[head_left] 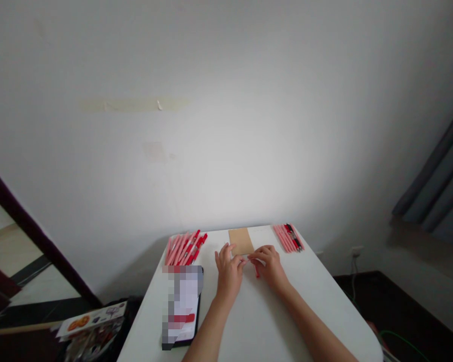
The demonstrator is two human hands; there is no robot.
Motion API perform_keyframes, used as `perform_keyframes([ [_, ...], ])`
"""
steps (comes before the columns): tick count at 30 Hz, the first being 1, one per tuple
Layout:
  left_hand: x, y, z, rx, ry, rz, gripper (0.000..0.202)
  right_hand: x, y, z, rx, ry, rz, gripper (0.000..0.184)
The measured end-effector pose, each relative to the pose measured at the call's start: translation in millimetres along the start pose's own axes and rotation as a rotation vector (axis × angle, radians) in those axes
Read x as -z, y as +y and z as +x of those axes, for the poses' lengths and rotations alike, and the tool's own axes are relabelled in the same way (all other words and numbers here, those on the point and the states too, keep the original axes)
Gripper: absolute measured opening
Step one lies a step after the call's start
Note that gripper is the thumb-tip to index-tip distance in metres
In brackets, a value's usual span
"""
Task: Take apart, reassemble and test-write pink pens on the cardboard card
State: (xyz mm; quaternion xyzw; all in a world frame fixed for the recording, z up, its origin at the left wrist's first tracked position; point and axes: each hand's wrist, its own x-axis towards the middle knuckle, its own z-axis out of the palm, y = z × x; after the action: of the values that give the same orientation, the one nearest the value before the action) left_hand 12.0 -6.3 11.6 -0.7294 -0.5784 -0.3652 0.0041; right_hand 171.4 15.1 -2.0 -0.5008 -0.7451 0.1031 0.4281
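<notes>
My left hand (229,271) and my right hand (269,265) meet over the middle of the white table (256,322). Thumb and forefinger of each are pinched together around a small pale pink piece (244,260), mostly hidden by the fingertips. The other fingers of my left hand are spread. Below my right fingers a short red piece (257,272) shows; whether it is gripped or lies on the table I cannot tell. Just beyond the fingertips lies a flat tan card (241,240).
A pile of pink and red pens (184,248) lies at the back left. A row of pink, red and black pens (288,238) is at the back right. A phone (184,304) lies near the left edge. The wall (226,151) rises behind the table.
</notes>
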Motion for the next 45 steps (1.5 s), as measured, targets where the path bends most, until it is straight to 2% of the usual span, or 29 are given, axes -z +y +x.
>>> perform_keyframes([
  [6,-2.8,-1.8,0.8,-0.002,0.001,-0.007,0.017,-1.1,1.2,0.0,-0.022,0.048,0.026,0.012],
  [11,1.9,1.3,0.2,0.035,0.009,0.032,0.015,-2.6,2.6,-0.1,-0.019,0.084,0.035,0.012],
  [20,5.1,3.3,-0.5,0.053,-0.015,0.058,0.021,-4.1,2.7,-0.2,-0.038,0.092,0.092,0.013],
  [34,4.1,0.8,-0.1,0.091,0.012,-0.022,0.011,-5.6,7.4,-0.8,-0.030,0.071,0.030,0.015],
  [45,4.4,-1.1,-1.2,0.094,0.037,-0.039,0.012,-2.4,6.7,-1.3,-0.013,0.045,0.007,0.014],
])
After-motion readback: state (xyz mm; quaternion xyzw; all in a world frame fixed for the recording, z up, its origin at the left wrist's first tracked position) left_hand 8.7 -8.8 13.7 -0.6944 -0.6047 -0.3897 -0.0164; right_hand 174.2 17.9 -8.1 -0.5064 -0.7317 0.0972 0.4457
